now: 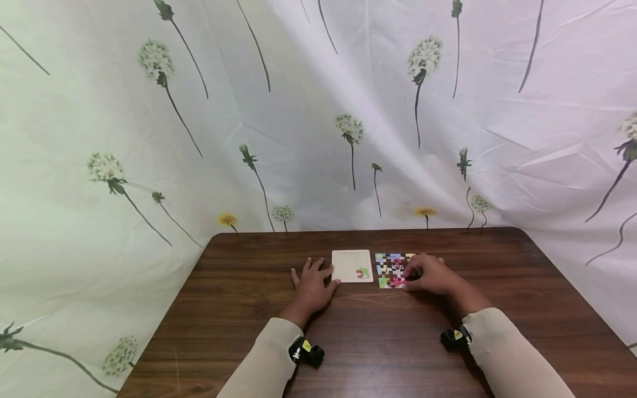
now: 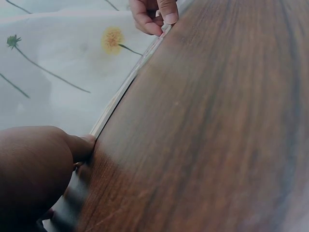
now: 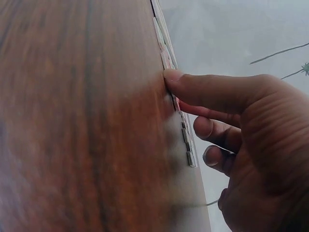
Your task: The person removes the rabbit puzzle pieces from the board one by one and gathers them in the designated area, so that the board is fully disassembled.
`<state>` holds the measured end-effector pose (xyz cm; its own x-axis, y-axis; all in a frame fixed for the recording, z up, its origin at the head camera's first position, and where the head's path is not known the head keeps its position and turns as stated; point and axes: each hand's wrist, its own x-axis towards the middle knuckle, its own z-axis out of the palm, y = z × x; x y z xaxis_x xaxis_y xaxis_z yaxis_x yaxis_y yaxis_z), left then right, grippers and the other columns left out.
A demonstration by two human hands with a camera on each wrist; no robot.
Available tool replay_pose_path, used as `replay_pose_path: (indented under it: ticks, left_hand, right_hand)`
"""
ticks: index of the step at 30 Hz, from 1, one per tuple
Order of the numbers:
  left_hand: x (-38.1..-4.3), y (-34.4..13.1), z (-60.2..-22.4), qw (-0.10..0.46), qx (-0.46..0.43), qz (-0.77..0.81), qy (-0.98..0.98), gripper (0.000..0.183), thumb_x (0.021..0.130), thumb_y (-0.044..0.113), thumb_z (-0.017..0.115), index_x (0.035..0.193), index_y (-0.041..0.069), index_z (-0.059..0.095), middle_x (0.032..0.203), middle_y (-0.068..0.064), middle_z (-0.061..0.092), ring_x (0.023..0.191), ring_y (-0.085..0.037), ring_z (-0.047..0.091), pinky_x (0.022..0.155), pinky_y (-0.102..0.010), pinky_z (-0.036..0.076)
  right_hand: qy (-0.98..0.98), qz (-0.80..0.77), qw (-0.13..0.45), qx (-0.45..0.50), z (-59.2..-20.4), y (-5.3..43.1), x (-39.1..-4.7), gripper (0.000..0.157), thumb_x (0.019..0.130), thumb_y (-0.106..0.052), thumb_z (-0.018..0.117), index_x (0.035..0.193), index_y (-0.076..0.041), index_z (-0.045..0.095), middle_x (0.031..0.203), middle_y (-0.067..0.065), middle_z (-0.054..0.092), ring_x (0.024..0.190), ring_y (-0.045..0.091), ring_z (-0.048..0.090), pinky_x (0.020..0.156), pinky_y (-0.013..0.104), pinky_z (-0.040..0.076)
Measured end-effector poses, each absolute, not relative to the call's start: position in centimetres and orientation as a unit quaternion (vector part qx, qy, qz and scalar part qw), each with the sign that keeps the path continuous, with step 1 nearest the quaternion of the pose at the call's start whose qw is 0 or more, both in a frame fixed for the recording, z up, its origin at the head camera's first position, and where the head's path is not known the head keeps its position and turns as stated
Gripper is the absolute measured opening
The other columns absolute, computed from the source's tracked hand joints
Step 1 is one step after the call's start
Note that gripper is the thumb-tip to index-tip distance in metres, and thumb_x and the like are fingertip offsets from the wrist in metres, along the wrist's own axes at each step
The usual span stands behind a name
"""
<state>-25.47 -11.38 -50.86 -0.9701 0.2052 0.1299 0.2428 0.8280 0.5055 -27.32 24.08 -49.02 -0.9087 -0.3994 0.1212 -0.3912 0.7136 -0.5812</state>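
A white puzzle tray point(image 1: 348, 265) lies on the table, with a few joined green and red pieces point(image 1: 364, 272) in its lower right corner. My left hand point(image 1: 312, 287) rests on the table with fingers spread, fingertips at the tray's left edge. To the right of the tray, several colourful jigsaw pieces point(image 1: 385, 282) lie in rows. Over their right side my right hand point(image 1: 432, 276) pinches a pink puzzle piece point(image 1: 400, 282) between thumb and forefinger, low at the table. In the right wrist view the other fingers point(image 3: 219, 133) curl loosely; the hand hides some pieces in the head view.
The brown wooden table point(image 1: 378, 342) has rounded far corners. Behind it hangs a pale curtain point(image 1: 308, 166) with a dandelion print. Each wrist carries a small black camera, such as the left wrist camera point(image 1: 311, 354).
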Motion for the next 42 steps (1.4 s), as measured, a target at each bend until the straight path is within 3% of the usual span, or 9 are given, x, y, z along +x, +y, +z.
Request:
replay_pose_path:
  ticks: [11, 17, 25, 30, 37, 42]
  left_hand:
    - [-25.3, -11.3, -50.7, 0.030, -0.115, -0.275, -0.954, 0.049, 0.108, 0.040, 0.070, 0.150, 0.015, 0.069, 0.170, -0.018, 0.048, 0.166, -0.050, 0.028, 0.126, -0.087, 0.007]
    - [-25.4, -11.3, -50.8, 0.031, -0.117, -0.273, -0.954, 0.049, 0.108, 0.041, 0.070, 0.151, 0.016, 0.069, 0.171, -0.017, 0.047, 0.166, -0.050, 0.027, 0.126, -0.087, 0.006]
    - [-25.6, -11.3, -51.1, 0.034, -0.118, -0.271, -0.955, 0.049, 0.108, 0.041, 0.070, 0.150, 0.016, 0.069, 0.171, -0.017, 0.047, 0.166, -0.050, 0.027, 0.125, -0.087, 0.006]
    - [-25.5, -11.3, -51.0, 0.034, -0.120, -0.276, -0.953, 0.049, 0.108, 0.041, 0.070, 0.150, 0.016, 0.069, 0.171, -0.017, 0.047, 0.166, -0.050, 0.027, 0.125, -0.087, 0.006]
    - [-25.4, -11.4, -50.9, 0.038, -0.120, -0.276, -0.953, 0.049, 0.107, 0.041, 0.070, 0.149, 0.016, 0.070, 0.170, -0.018, 0.048, 0.165, -0.051, 0.028, 0.125, -0.088, 0.007]
    - [-25.4, -11.4, -50.9, 0.034, -0.119, -0.277, -0.953, 0.049, 0.108, 0.041, 0.070, 0.150, 0.016, 0.069, 0.171, -0.017, 0.047, 0.166, -0.050, 0.027, 0.125, -0.087, 0.006]
  right_hand:
    - [0.929, -0.304, 0.013, -0.209, -48.9, 24.1, -27.5, 0.016, 0.085, -0.029, 0.096, 0.090, -0.023, 0.082, 0.094, -0.006, 0.071, 0.092, 0.014, 0.059, 0.093, 0.054, 0.029]
    - [0.929, -0.305, 0.006, -0.208, -48.7, 23.8, -27.8, 0.011, 0.087, -0.023, 0.092, 0.091, -0.023, 0.083, 0.102, -0.005, 0.075, 0.103, 0.019, 0.063, 0.101, 0.062, 0.030]
    - [0.925, -0.310, -0.010, -0.219, -48.3, 22.5, -28.3, 0.018, 0.086, -0.031, 0.094, 0.096, -0.020, 0.083, 0.104, -0.005, 0.077, 0.110, 0.024, 0.065, 0.103, 0.063, 0.033]
    - [0.922, -0.310, -0.021, -0.233, -48.5, 21.8, -28.7, 0.017, 0.088, -0.031, 0.093, 0.097, -0.021, 0.083, 0.103, -0.006, 0.077, 0.108, 0.021, 0.064, 0.095, 0.053, 0.035]
    - [0.916, -0.335, -0.008, -0.220, -48.3, 20.3, -29.0, 0.013, 0.092, -0.027, 0.090, 0.098, -0.019, 0.083, 0.100, -0.003, 0.075, 0.102, 0.018, 0.064, 0.100, 0.062, 0.033]
    - [0.917, -0.335, -0.013, -0.215, -48.4, 19.3, -29.2, 0.019, 0.093, -0.028, 0.090, 0.101, -0.015, 0.080, 0.102, 0.001, 0.074, 0.098, 0.019, 0.063, 0.092, 0.051, 0.032]
